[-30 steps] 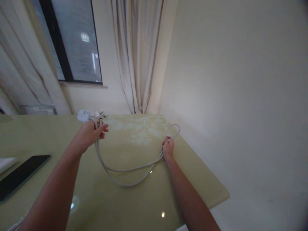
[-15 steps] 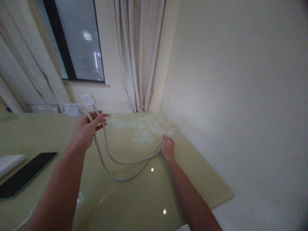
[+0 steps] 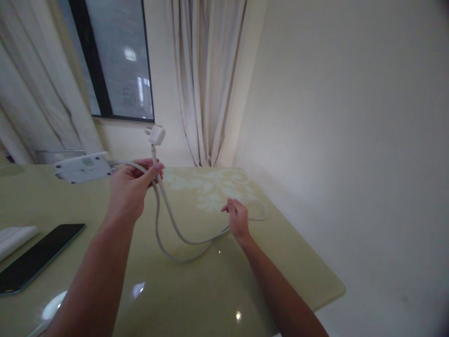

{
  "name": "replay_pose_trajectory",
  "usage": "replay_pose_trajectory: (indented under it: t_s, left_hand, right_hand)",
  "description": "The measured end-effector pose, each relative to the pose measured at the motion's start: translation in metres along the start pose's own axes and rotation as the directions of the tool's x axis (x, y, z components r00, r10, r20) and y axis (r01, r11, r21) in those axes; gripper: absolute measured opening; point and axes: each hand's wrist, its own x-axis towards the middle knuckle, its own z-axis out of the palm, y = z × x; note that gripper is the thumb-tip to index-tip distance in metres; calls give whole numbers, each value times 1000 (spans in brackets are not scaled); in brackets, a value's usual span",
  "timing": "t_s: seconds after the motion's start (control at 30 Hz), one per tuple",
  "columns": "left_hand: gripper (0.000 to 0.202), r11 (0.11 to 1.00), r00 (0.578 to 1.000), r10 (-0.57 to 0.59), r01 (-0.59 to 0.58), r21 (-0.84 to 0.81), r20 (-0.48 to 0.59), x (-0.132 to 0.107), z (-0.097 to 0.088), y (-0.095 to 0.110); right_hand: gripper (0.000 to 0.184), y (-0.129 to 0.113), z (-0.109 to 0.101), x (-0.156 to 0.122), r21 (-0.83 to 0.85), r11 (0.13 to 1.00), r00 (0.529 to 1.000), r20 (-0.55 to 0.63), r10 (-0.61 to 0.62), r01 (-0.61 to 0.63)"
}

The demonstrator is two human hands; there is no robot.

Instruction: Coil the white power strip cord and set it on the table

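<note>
My left hand (image 3: 135,180) is closed around the white power cord (image 3: 166,206), gripping two strands near the plug. The white plug (image 3: 157,135) stands up above the fingers, its prongs pointing left. To the left of this hand, a white power strip (image 3: 84,168) hangs from the cord, its underside with small dark feet turned toward me. The cord sags in two loops toward the table on the right. My right hand (image 3: 238,217) is loosely curled over the far part of the cord, which passes behind it. Whether its fingers grip the cord is hidden.
A black phone (image 3: 38,260) and a white object (image 3: 16,238) lie on the glossy table (image 3: 196,299) at left. Another white piece (image 3: 52,306) with a cable is partly behind my left forearm. A wall (image 3: 333,164) borders the right edge; curtains (image 3: 206,93) hang behind.
My left hand has shifted slightly right, the plug has turned and risen, and the power strip has swung out to the left. My right hand has moved slightly left; the cord's end loop looks wider.
</note>
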Motion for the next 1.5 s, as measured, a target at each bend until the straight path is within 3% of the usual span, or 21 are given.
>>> replay_pose_trajectory:
  t_s: [0.07,0.2,0.23,0.3,0.47,0.57,0.67,0.77,0.83,1.0,1.13,1.23,1.37,1.5]
  left_hand:
    - [36,998,999,1,-3,55,42,-6,7,3]
    - [45,994,993,-27,14,112,119,-15,14,1]
    - [47,993,990,-44,29,115,135,-15,15,-2]
    - [49,993,984,-73,56,108,165,-14,14,-9]
    - [42,991,991,-45,29,129,126,-15,19,-18]
    - [39,972,978,-33,-16,234,205,-23,25,-14]
    - [41,966,951,-57,-25,257,305,-32,32,-9]
    - [43,967,905,-89,-22,254,415,-36,37,-10]
    - [44,958,892,-114,-18,286,438,-36,37,-14]
    - [36,862,947,-127,-42,506,296,-30,28,-10]
    - [40,848,926,-91,-121,516,366,-33,21,5]
    - [54,892,900,-117,-91,442,421,-34,23,4]
    - [59,920,924,-114,-41,390,365,-29,26,-14]
    - [50,928,939,-44,-89,362,341,-26,25,-20]
  right_hand:
    - [63,-39,24,1,168,983,970,214,-115,79]
    - [43,-104,67,11,312,949,839,528,-128,-52]
    - [33,-113,74,14,330,942,823,552,-134,-68]
    - [25,-121,84,22,382,915,841,530,-104,-127]
    - [36,-119,84,34,456,862,911,412,17,-222]
    - [45,-117,77,42,447,863,941,327,86,-234]
    - [40,-115,72,52,575,748,936,296,189,-333]
    - [31,-109,72,60,679,604,908,339,247,-418]
    - [26,-105,71,65,704,589,918,308,250,-396]
    - [21,-109,45,77,777,593,968,84,238,-213]
    - [21,-124,2,84,789,585,978,100,184,-191]
    - [27,-123,-19,87,757,628,982,99,160,-179]
    - [24,-97,-17,93,719,649,962,100,255,-247]
    - [25,-74,-2,98,694,600,912,227,341,-397]
